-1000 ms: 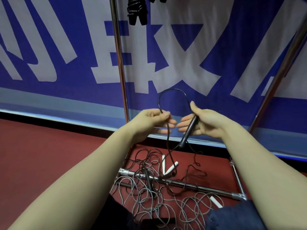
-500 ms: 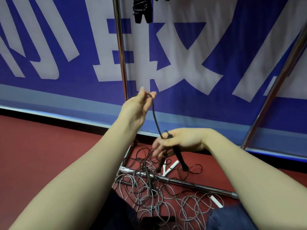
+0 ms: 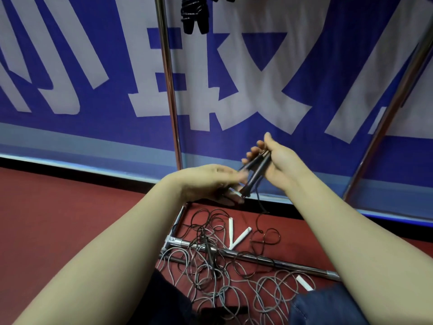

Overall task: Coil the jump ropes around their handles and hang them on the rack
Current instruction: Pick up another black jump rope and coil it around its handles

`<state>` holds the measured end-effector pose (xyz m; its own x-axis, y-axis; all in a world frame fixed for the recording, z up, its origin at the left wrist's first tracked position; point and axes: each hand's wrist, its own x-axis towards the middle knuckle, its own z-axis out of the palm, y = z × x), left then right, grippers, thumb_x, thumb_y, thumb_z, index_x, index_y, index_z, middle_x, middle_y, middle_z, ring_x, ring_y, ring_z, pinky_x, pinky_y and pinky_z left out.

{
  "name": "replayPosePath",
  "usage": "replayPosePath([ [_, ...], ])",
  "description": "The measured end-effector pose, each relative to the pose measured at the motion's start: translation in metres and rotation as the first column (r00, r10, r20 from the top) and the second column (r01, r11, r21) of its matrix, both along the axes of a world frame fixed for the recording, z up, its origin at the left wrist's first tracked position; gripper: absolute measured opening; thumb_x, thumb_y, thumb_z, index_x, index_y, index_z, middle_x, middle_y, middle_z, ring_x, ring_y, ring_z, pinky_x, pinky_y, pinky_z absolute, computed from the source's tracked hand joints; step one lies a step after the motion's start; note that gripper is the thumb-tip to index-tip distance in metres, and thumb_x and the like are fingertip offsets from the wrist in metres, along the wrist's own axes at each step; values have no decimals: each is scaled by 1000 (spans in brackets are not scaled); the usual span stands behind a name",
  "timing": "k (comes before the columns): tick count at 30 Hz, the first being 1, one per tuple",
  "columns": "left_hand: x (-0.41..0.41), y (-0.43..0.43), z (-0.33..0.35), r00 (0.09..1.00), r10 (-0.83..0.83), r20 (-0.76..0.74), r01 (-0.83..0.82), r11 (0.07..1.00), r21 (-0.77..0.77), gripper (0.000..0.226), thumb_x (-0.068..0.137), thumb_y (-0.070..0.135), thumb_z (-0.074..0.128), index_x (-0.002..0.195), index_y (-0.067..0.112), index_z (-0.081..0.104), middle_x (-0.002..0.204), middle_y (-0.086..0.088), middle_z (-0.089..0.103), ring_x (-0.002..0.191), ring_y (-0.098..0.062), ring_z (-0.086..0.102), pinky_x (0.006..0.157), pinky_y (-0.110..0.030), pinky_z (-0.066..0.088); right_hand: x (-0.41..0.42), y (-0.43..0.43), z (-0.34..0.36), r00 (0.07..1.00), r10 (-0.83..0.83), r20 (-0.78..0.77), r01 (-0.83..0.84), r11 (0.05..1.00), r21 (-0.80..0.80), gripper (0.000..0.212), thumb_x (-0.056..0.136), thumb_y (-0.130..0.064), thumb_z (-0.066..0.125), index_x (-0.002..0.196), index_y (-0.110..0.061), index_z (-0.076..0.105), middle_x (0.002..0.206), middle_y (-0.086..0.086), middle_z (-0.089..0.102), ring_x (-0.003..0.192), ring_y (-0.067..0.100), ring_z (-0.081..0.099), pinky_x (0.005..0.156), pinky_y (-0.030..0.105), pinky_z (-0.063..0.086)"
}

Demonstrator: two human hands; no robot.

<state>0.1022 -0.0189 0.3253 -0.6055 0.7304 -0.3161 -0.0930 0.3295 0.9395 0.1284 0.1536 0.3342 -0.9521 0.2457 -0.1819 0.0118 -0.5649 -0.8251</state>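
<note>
Half a second ago the left hand pinched the cord high while the right hand sat low. Now the right hand is up at centre right of the frame, fingers curled round the 2 black handles held side by side, and the left hand has dropped to their lower ends. It is blurred, so I cannot tell whether its fingers grip the cord, which trails to the tangle of ropes at lower centre. The handles look paired for winding. Hanging on the rack, beside 1 coiled rope at the top edge, is not yet due.
</note>
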Motion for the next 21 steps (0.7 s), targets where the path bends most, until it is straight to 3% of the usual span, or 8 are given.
replayPosePath([
  [2, 3, 3, -3, 997, 5, -79, -2, 999, 35, 16, 98, 23, 56, 101, 10, 64, 94, -3, 70, 77, -12, 67, 79, -27, 56, 0, 2, 1, 999, -36, -28, 34, 996, -79, 35, 101, -37, 49, 81, -9, 55, 55, 2, 57, 47, 16, 58, 56, 33, 56],
  [5, 5, 8, 0, 995, 92, -34, -85, 980, 179, 20, 102, 22, 48, 98, 8, 62, 96, -5, 71, 85, -13, 65, 80, -32, 56, 2, 2, 5, 992, -11, -123, -4, 993, -117, 39, 99, -42, 48, 89, -6, 58, 64, 4, 62, 57, 17, 63, 64, 35, 58],
  [8, 11, 13, 2, 995, 93, 45, -102, 965, 242, 26, 104, 22, 44, 114, 3, 58, 110, -17, 70, 100, -28, 68, 91, -45, 56, 5, -4, 7, 983, 81, -167, -84, 996, -13, 43, 101, -44, 42, 100, -4, 58, 76, 8, 71, 70, 21, 70, 70, 37, 60],
  [12, 18, 16, 4, 997, 51, 63, -65, 963, 260, 21, 105, 20, 42, 112, 2, 53, 90, -15, 68, 75, -24, 67, 78, -44, 59, 10, -10, 5, 987, 124, -100, -104, 978, 181, 40, 101, -44, 42, 104, -7, 56, 79, 5, 74, 77, 20, 72, 71, 37, 58],
  [15, 20, 17, 9, 998, 56, -5, -54, 975, 215, 22, 103, 29, 46, 106, 8, 54, 77, -4, 61, 62, -15, 57, 59, -32, 58, 10, -8, 2, 994, 73, -77, -50, 962, 267, 34, 101, -42, 47, 94, -10, 54, 76, 7, 73, 76, 22, 71, 64, 34, 56],
  [18, 17, 14, 9, 994, 18, -110, -2, 990, 140, 12, 99, 23, 57, 97, 11, 56, 69, 2, 50, 56, -11, 46, 49, -24, 46, 15, 1, 7, 991, 109, 83, -135, 866, 482, 52, 94, -57, 50, 92, -6, 60, 81, 11, 75, 79, 24, 73, 67, 34, 56],
  [20, 13, 9, 9, 994, 1, -110, 11, 994, 107, 8, 96, 15, 60, 92, 10, 55, 67, 1, 49, 52, -10, 43, 46, -22, 41, 19, 11, 9, 957, 98, 274, -256, 735, 629, 80, 89, -75, 36, 88, -1, 68, 81, 17, 75, 76, 27, 74, 68, 35, 57],
  [21, 11, 6, 9, 994, 1, -113, 8, 997, 83, 11, 96, 13, 60, 88, 11, 54, 65, 1, 49, 50, -10, 43, 44, -21, 39, 21, 15, 7, 948, 17, 318, -251, 654, 714, 87, 91, -75, 29, 83, 1, 70, 76, 18, 74, 69, 27, 73, 65, 34, 57],
])
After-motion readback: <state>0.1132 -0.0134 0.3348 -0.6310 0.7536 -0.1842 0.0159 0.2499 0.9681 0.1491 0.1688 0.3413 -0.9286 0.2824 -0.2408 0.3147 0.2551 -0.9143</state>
